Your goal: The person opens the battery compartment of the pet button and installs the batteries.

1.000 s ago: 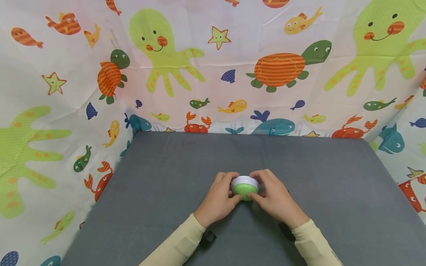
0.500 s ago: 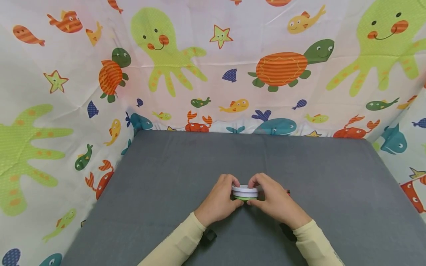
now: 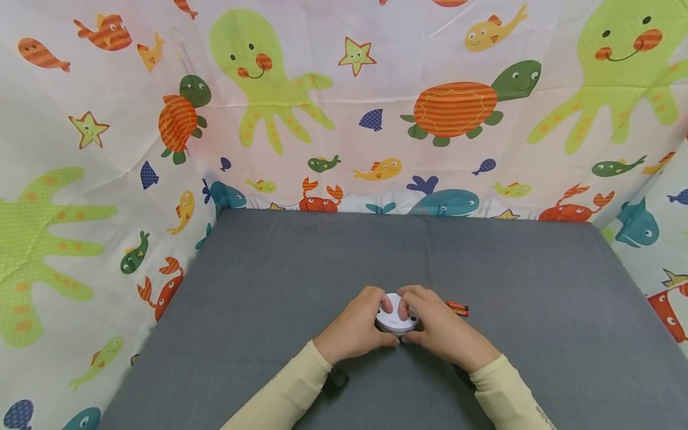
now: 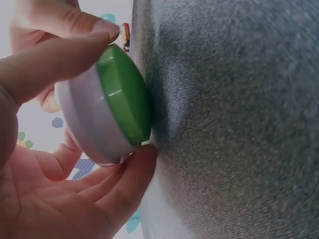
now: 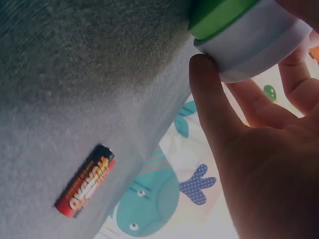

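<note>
In the head view a round device (image 3: 396, 323) with a white base shows its white, flat face toward the camera. The wrist views show its green domed side (image 4: 124, 92) facing down, close over the grey cloth. My left hand (image 3: 359, 328) grips it from the left, thumb at the near edge and fingers bent over the white part. From the opposite side my right hand (image 3: 443, 328) grips the same device in a similar way, with fingertips on the white face. Just beyond the right hand lie red-and-black batteries (image 3: 457, 308), one battery (image 5: 85, 181) seen large in the right wrist view.
Grey cloth (image 3: 301, 257) covers the table. A white curtain (image 3: 365, 143) printed with sea animals stands along the back and both sides. Dark wrist-camera mounts, such as the left one (image 3: 336, 380), sit under the forearms.
Both hands have tipped the device over: its green dome faced me, and now its white face does. The hands have come slightly nearer, and the batteries beside the right hand have come into view.
</note>
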Demonstrator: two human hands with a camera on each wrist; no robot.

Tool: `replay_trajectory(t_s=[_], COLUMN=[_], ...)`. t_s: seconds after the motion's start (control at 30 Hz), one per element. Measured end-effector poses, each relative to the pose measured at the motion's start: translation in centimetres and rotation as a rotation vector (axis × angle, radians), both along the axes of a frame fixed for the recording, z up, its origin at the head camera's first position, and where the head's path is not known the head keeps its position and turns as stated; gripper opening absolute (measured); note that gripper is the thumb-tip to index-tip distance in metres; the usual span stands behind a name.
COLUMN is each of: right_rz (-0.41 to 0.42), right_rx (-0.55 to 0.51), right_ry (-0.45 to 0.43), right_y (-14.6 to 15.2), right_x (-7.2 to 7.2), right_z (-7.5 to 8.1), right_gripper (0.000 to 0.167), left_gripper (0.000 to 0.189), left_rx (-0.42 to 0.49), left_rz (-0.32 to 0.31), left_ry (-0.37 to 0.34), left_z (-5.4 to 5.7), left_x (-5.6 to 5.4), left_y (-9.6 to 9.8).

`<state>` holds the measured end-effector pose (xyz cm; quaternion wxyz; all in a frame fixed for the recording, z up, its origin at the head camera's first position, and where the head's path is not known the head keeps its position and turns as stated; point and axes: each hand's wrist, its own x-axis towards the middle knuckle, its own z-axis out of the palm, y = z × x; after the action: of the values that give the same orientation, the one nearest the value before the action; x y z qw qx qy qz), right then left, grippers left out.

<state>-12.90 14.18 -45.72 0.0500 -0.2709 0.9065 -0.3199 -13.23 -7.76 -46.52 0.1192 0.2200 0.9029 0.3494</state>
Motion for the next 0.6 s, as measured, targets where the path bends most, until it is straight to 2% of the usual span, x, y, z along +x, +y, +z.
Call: replay_trajectory(t_s=[0.1, 0.2, 0.37, 0.5, 0.6], right_rz=[0.003, -0.003, -0.004, 0.002, -0.004], right_rx=[0.039, 0.064, 0.065, 0.066, 0.07], right_ry=[0.038, 0.049, -0.004, -0.036, -0.009], right_y=[-0.14, -0.16, 0.01, 0.22, 0.22], right_x=[0.06, 0.16, 0.27, 0.42, 0.48], right_z=[-0.01, -0.04, 0.18, 0.67, 0.88], right_gripper=[0.047, 0.049, 0.046, 0.039, 0.031], left_gripper=[0.053, 0.069, 0.094, 0.1, 0.101], left_rx=[-0.006, -0.013, -0.016, -0.016, -0.01], left_rz=[-0.004, -0.001, 0.023, 0.04, 0.05], left_ry=[-0.021, -0.017, -0.013, -0.021, -0.028], left_z=[0.16, 0.21, 0.06, -0.11, -0.28], left_x=[-0.1, -0.07, 0.05, 0.02, 0.01], left_y=[-0.16, -0.09, 0.24, 0.3, 0.17])
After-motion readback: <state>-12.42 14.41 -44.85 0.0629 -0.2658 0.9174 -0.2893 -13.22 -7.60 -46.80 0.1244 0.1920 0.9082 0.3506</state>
